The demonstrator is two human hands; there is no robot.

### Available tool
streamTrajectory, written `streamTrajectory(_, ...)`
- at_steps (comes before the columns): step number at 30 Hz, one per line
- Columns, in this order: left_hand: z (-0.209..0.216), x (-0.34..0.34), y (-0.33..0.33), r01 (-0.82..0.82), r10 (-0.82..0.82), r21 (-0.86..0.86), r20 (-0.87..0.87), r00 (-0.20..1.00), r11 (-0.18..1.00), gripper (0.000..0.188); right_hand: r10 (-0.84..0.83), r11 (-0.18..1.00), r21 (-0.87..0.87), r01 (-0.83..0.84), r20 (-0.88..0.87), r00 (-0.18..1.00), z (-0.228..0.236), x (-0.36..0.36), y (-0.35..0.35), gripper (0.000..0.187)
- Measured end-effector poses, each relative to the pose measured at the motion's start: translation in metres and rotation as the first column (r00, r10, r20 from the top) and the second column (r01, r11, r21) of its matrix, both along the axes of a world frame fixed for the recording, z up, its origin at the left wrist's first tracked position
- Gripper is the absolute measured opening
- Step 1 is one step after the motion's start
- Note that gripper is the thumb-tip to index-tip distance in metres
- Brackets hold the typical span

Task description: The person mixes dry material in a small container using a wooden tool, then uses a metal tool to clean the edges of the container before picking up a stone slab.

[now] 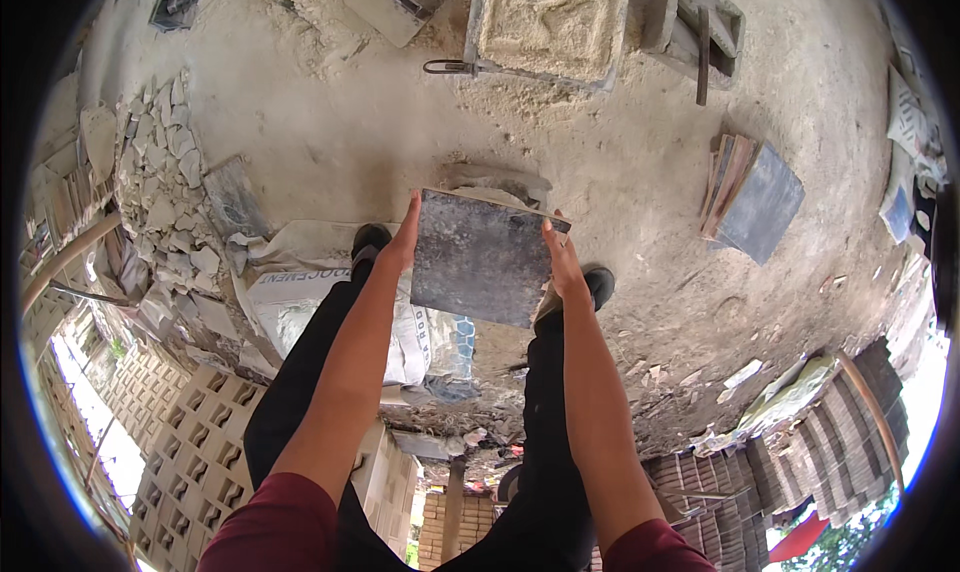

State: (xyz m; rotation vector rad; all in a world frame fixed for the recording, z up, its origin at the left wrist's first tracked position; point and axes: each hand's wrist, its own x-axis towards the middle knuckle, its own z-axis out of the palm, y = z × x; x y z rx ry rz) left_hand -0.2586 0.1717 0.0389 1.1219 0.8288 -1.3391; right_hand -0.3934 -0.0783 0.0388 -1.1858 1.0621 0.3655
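Head view: a dusty floor (330,122) is filling most of the frame, paler toward the top, flake-strewn at lower right; the black lens rim is cutting off the outer clutter, and outdoor light is washing out the far corners. Pierced blocks (200,442) are standing stacked at lower left, partly disappearing behind the left leg (285,397). A rubble heap (165,172) is lying at left. An open tray (474,37) is holding pale powder and running out of frame at top. Several flat boards (760,207) are lying fanned at right. One dark board (482,257) is hanging above the floor between the feet, partly covering a curved greyish object (495,178). Left hand (405,234) and right hand (562,259): each grip is grasping this board by opposite sides; its underside is staying hidden.
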Motion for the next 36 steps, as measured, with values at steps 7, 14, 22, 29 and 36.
streamTrajectory(7, -0.025, -0.010, 0.036, 0.002, -0.009, 0.085, 0.073, 0.997, 0.996, 0.099, 0.104, 0.993, -0.048, -0.112, -0.146, 0.984, -0.016, -0.002, 0.027, 0.068)
streamTrajectory(14, -0.052, -0.045, 0.072, -0.044, 0.046, -0.016, 0.148, 0.988, 0.999, 0.091, 0.171, 0.982, -0.070, -0.177, -0.078, 0.982, -0.007, -0.007, 0.038, 0.078)
streamTrajectory(22, -0.047, -0.136, 0.098, 0.035, -0.058, 0.168, 0.134, 0.989, 0.985, 0.089, 0.133, 0.990, -0.051, -0.132, 0.032, 0.991, -0.005, -0.104, 0.080, 0.079)
streamTrajectory(29, -0.035, -0.132, 0.090, 0.087, -0.193, 0.316, 0.320, 0.928, 0.945, 0.083, -0.032, 0.996, -0.083, 0.038, 0.071, 0.997, -0.003, -0.116, 0.093, 0.074)
streamTrajectory(36, -0.023, -0.135, 0.069, 0.102, -0.352, 0.479, 0.469, 0.810, 0.872, 0.073, 0.038, 0.955, -0.295, -0.034, 0.007, 0.999, 0.011, -0.080, 0.072, 0.087)
